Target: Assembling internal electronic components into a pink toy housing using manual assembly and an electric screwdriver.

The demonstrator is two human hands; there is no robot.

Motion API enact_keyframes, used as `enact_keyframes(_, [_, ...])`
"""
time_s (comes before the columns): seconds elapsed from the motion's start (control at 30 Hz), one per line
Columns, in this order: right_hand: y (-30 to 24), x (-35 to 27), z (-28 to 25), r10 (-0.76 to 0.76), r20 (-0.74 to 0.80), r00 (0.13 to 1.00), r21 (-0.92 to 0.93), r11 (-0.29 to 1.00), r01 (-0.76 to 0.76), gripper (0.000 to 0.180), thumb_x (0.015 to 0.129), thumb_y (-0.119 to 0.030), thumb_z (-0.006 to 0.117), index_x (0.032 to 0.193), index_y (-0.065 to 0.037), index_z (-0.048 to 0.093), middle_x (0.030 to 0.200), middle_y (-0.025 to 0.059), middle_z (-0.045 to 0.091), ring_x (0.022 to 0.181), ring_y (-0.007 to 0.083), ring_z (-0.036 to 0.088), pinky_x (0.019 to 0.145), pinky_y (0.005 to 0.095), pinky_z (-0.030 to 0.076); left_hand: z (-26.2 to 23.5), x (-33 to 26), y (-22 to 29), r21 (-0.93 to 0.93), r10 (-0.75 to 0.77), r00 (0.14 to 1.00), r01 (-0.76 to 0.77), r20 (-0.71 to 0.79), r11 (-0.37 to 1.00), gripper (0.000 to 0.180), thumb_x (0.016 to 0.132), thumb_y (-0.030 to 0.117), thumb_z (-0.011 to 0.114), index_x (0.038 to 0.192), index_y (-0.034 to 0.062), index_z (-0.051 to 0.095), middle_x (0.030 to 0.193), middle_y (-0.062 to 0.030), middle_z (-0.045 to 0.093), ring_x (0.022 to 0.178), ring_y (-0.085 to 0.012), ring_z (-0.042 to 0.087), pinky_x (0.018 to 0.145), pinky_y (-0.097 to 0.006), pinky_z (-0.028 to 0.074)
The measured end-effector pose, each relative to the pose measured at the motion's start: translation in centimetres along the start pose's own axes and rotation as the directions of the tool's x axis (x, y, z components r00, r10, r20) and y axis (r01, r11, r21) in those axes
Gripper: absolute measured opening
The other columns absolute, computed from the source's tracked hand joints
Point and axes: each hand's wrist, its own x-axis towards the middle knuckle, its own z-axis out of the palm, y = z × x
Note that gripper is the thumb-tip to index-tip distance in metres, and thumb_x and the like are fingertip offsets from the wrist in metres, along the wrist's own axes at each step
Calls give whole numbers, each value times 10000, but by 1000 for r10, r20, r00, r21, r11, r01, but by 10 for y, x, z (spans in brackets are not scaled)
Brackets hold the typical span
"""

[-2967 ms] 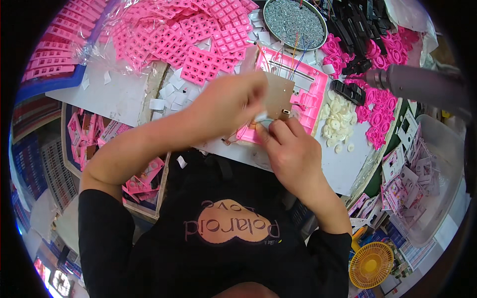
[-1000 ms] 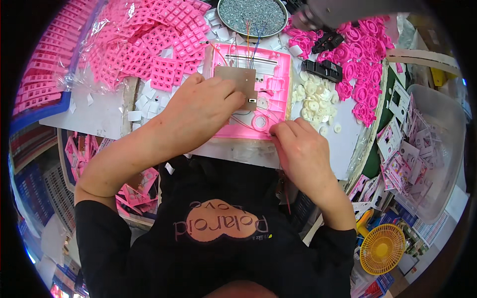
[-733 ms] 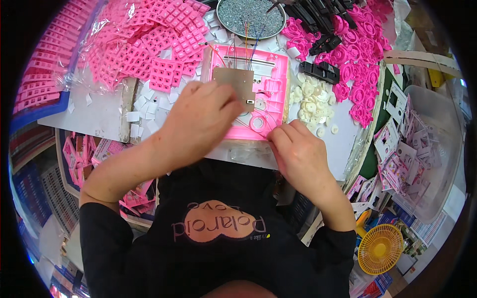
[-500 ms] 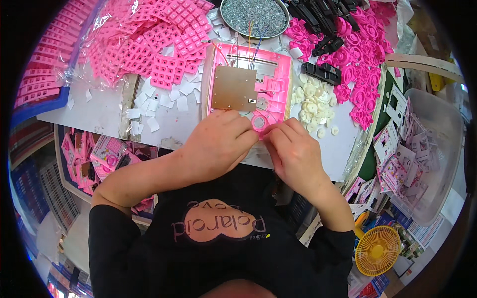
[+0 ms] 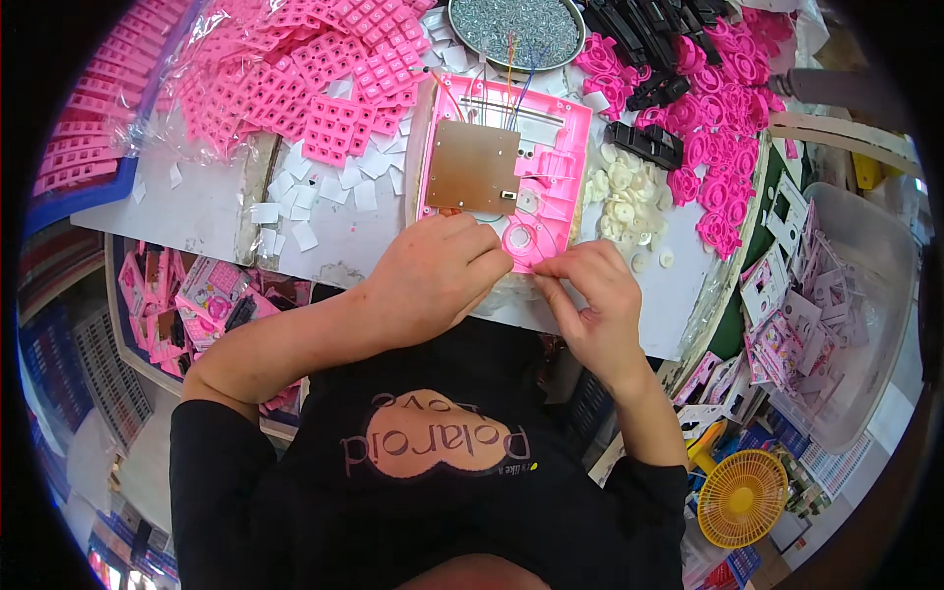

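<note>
A pink plastic toy housing lies open on the table in front of me. Inside it are a brown circuit board, thin coloured wires and a round pink ring part at the near right corner. My left hand is closed at the housing's near edge, below the board; its fingertips are partly hidden. Beside the ring, my right hand pinches with thumb and forefinger at the near right corner. What either hand grips is too small or covered to make out.
Pink keypads and white paper pieces lie left. A bowl of small metal screws stands behind the housing. At right are cream discs, black parts, pink rings and a grey rod-like object.
The view has shifted slightly. My right hand has drawn a little away from the ring part, which shows more fully. A grey rod-like object has appeared at the upper right.
</note>
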Motion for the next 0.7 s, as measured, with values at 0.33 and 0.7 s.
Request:
enact_keyframes(0.33, [7,-4,12,-71,-26,997,64,995,73,160,724,-37,781,870,-68,722,867,49,680,815,252,574,681,334,486,-5,-1,-3,27,13,997,-15,81,1000,164,810,100,647,972,76,634,891,-71,587,821,-284,594,717,-400,469])
enact_keyframes(0.7, [13,-8,5,-221,-72,973,-134,968,210,229,688,-40,808,899,-77,728,846,44,673,759,268,568,664,349,483,-4,-1,-4,22,21,998,-22,56,1000,146,821,100,651,963,75,630,868,-69,583,815,-286,600,707,-397,474])
